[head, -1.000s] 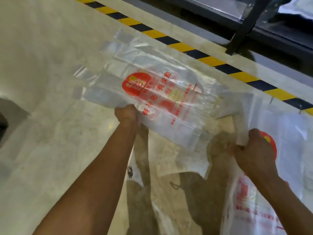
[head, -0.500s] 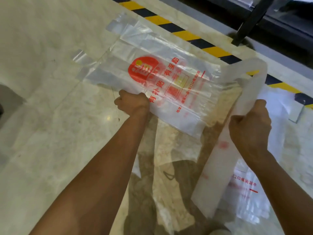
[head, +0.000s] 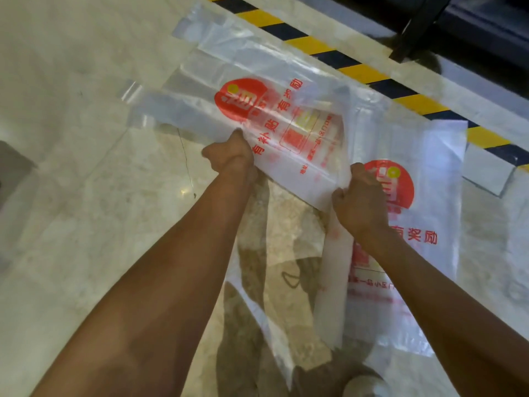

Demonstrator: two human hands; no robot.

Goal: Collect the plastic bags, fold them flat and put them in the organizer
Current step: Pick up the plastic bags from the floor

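The right hand (head: 361, 200) has swung its bag to 3 o'clock beside the clear red-printed plastic bag (head: 274, 121) pinched by the left hand (head: 230, 154); both fists stay clenched on limp, slippery film, best gripped at edges.

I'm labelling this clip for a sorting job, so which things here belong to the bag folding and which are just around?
In the job: left hand; right hand; held plastic bag; second plastic bag.
Just around: striped floor tape; black post.

Clear red-printed plastic bag (head: 274, 110) held spread flat above floor, second printed bag (head: 423, 224) hanging beside it
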